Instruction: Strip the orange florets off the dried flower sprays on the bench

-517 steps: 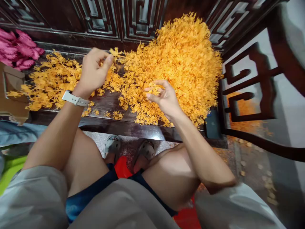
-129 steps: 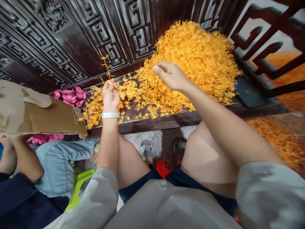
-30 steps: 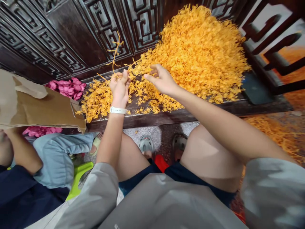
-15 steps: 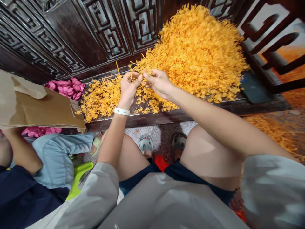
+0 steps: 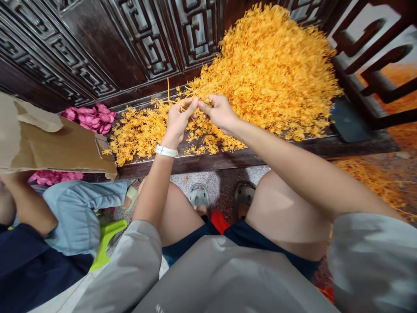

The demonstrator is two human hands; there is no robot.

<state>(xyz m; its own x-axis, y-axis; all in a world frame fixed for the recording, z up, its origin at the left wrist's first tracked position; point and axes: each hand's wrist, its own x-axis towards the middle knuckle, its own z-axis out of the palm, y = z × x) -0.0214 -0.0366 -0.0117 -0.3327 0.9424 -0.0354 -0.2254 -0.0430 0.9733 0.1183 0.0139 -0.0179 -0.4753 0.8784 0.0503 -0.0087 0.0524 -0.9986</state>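
Observation:
Both of my hands meet over a dark wooden bench, fingertips nearly touching. My left hand (image 5: 178,121), with a white watch strap at its wrist, is closed in a pinch on a yellow plastic flower stem (image 5: 168,89), whose thin end sticks up beside the fingers. My right hand (image 5: 222,112) also pinches, at a small yellow flower piece largely hidden by its fingers. A big pile of yellow plastic flower pieces (image 5: 280,74) rises just behind and right of my right hand. Left of my left hand lies a smaller heap of similar yellow pieces (image 5: 138,134).
The bench (image 5: 202,161) has a carved lattice back (image 5: 146,34). A torn cardboard box (image 5: 65,148) stands at left, near pink flowers (image 5: 93,118). A dark phone-like slab (image 5: 350,119) lies at right. A seated person in jeans (image 5: 74,208) is at my left, beside a green stool (image 5: 106,243).
My two hands have drawn closer together at the fingertips. The stem's upright end has shifted slightly right and up with my left hand.

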